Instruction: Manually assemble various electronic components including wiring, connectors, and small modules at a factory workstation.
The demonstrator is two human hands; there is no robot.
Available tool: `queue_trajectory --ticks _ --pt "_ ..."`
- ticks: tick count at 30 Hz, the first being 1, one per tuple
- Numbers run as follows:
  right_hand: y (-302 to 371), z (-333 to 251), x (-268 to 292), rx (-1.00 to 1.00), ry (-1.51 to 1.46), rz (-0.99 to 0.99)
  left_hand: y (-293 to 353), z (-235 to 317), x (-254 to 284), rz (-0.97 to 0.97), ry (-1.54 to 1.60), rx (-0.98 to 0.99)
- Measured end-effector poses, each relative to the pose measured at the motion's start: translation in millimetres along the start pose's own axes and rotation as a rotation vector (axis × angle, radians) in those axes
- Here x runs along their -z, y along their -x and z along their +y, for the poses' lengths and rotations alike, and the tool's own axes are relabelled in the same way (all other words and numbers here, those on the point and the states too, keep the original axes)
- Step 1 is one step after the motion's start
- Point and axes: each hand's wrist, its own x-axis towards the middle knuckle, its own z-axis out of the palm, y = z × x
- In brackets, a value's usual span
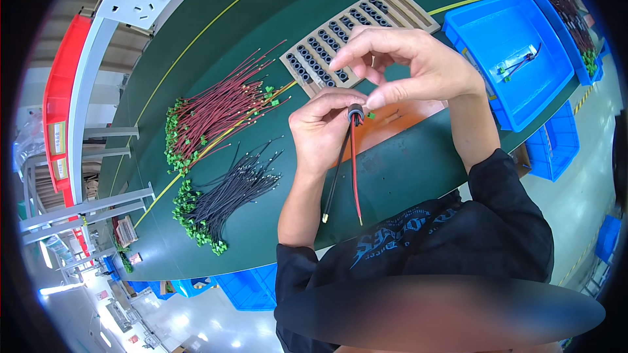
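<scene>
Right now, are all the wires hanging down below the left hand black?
No, red wire hangs below the left hand too, beside black wire.

Wires (354,170) in ring (355,110) before rack (411,13); wire piles (226,188) left on table (405,173); bin (481,36) right.

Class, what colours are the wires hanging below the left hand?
The wires are red and black, best seen in the head view.
</scene>
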Motion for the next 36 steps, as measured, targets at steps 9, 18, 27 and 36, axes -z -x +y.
queue_trajectory --ticks 9,18,27,36 --pt "-1 5 2 0.074 0.151 -0.214 0 3 -1 0.029 -0.015 0.033" --pt "-5 6 -16 0.070 0.212 0.110 6 9 -6 0.008 0.014 0.087" --pt "-23 50 -16 -0.403 -0.669 0.225 11 30 -11 -0.084 0.316 0.241" --pt "-27 58 -20 -0.416 -0.812 0.206 9 28 -10 -0.072 0.392 0.238"
